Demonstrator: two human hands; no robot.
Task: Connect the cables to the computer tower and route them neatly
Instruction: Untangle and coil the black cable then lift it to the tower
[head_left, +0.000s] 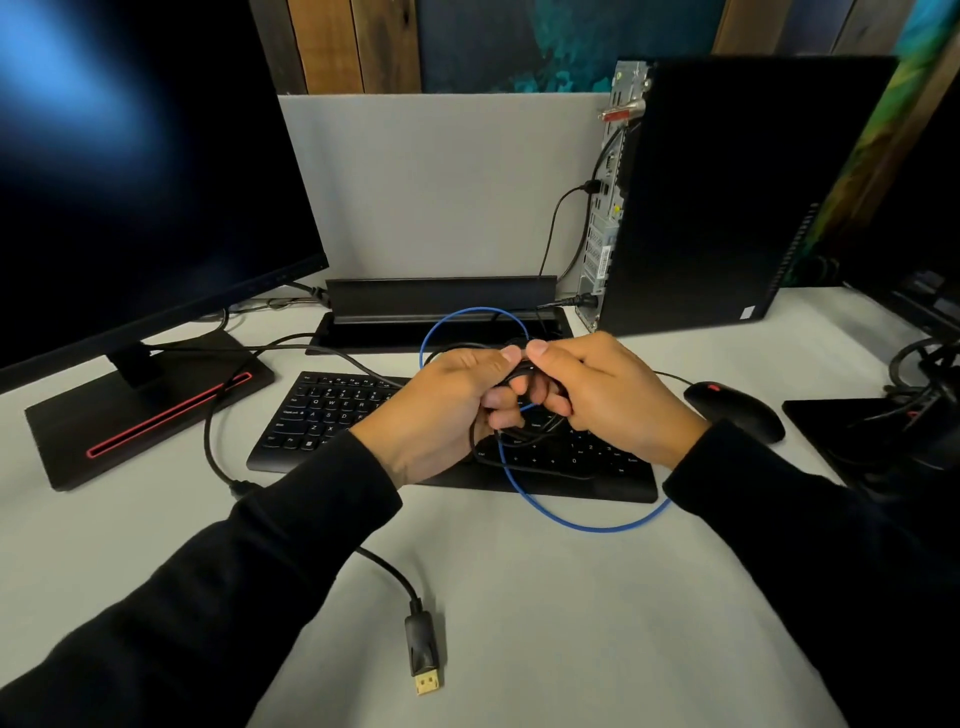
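While both hands meet above the black flat keyboard (363, 410), the left hand (441, 410) and the right hand (608, 395) each keep their grip pressed together on a bundle of thin black cables (524, 379), thumbs almost touching at the top. A thin blue cable (587, 526) runs through the same bundle, looping far behind the hands and again near the viewer, where it sags over the keyboard's near edge onto the pale grey desk (545, 623). Both arms wear black sleeves.

At the far right stands the tall black computer tower (748, 197), its metal rear panel turned left, with two black cables (558, 218) plugged into it and dropping toward a black rectangular cable tray (441, 296) set in the desk just beyond the keyboard. A black mouse (735, 410) lies just right of the right hand.

On the left stands a large dark monitor (140, 171) on a black flat base with a red stripe (150, 410). Near the viewer, a thick black cable ending in a gold-tipped black plug (423, 654) lies loose on the desk, well apart from the tower. A light grey partition panel (441, 182) rises behind the tray.
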